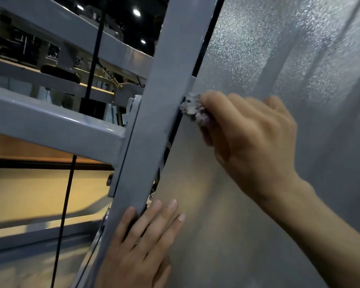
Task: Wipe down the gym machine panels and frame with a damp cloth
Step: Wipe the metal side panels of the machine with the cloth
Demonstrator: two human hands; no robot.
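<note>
Left side: we see grey frame bars (56,119), a black cable (64,204), tan floor, other gym gear and ceiling lights behind, blurry. We can read no writing. The grey upright post (154,113) runs diagonally through the middle. Left hand (141,242) lies flat, fingers straight, across the post's lower edge and the panel (279,59). Panel is frosted, speckled, filling the right. Right hand (247,138) has curled fingers gripping a bunched whitish-purple cloth (192,109), pressed at the panel's left edge beside the post.
</note>
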